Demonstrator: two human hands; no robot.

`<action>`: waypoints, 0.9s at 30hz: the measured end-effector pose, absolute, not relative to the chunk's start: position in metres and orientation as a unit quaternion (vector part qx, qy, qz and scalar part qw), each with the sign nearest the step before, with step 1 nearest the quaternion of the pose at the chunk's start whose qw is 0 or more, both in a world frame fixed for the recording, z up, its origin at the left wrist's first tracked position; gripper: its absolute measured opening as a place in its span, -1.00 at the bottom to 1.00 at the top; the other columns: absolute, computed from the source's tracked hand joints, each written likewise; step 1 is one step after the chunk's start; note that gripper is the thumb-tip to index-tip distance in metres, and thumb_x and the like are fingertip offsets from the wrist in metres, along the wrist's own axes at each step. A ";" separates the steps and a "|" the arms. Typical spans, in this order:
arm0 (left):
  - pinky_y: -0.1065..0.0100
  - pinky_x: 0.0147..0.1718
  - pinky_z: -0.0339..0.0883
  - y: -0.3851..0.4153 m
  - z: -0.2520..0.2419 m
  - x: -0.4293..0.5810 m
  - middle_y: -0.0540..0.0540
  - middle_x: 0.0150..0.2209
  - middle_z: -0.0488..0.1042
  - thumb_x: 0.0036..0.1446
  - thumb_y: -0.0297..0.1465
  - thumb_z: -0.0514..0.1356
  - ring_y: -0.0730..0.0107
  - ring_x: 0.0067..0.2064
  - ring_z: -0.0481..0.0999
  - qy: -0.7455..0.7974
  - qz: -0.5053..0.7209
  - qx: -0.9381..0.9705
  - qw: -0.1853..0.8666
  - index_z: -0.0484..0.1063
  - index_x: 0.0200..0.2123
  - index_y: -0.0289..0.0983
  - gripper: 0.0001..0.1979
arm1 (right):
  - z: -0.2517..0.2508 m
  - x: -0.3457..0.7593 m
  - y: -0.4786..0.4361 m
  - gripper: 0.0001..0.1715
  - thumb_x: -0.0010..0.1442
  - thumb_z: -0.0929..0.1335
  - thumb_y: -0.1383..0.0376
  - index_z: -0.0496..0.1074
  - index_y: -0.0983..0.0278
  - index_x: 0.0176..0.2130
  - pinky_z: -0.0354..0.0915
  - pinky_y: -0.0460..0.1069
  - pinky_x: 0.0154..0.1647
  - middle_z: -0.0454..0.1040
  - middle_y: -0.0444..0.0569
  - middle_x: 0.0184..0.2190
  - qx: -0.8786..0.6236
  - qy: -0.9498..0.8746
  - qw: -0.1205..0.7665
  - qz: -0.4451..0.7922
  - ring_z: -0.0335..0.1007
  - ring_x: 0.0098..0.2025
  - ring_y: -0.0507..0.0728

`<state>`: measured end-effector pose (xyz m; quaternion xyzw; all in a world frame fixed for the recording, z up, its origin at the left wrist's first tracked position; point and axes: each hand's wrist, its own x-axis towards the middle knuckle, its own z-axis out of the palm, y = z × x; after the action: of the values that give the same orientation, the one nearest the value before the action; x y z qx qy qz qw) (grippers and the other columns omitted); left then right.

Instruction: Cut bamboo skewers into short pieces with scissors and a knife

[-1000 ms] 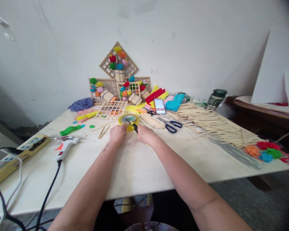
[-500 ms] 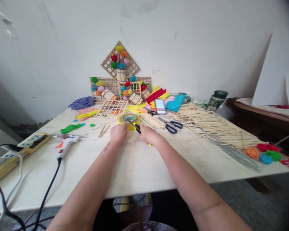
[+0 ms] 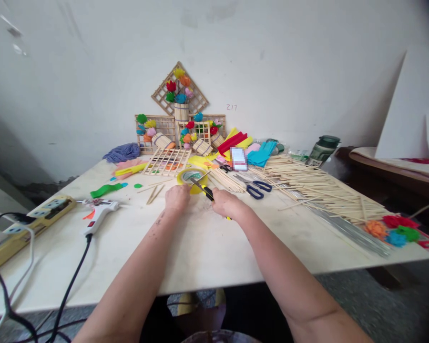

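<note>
My right hand (image 3: pixel 226 203) is closed round a yellow and black utility knife (image 3: pixel 208 192), its blade pointing up and left over the tape roll. A roll of yellow tape (image 3: pixel 180 177) lies just beyond my hands. My left hand (image 3: pixel 178 198) is closed at the near left side of the roll, beside a small yellow piece (image 3: pixel 196 189); whatever its fingers pinch is too small to make out. Navy-handled scissors (image 3: pixel 254 190) lie to the right of my right hand. Short sticks (image 3: pixel 155 194) rest left of my left hand.
At the left are a white glue gun (image 3: pixel 99 216) and a power strip (image 3: pixel 53 209) with cables. Lattice frames (image 3: pixel 166 162) with paper flowers stand at the back. Many sticks (image 3: pixel 307 183), a bottle (image 3: pixel 323 150) and paper flowers (image 3: pixel 376 229) are at the right.
My right hand has shifted slightly right and toward me with the knife, away from my left hand. My left hand has barely moved, and the whole view has shifted a little.
</note>
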<state>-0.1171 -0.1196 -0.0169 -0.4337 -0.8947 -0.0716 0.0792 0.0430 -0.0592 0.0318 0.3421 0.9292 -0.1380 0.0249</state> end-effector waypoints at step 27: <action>0.28 -0.32 0.25 -0.120 -0.013 -0.115 -0.20 -0.31 0.48 0.15 -0.28 -0.19 0.19 -0.23 0.46 -0.890 -0.039 -0.447 0.082 0.36 -0.14 -0.21 -0.61 | 0.024 0.010 -0.056 -0.52 -0.02 0.28 0.34 0.21 0.36 -0.05 0.24 0.00 -0.22 0.42 0.19 -0.17 0.343 0.931 0.001 -0.120 0.34 -0.11 0.22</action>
<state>-0.1147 -0.1198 -0.0126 -0.4472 -0.8898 -0.0395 0.0818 0.0101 -0.0562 0.0239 0.3434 0.9315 -0.1202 0.0011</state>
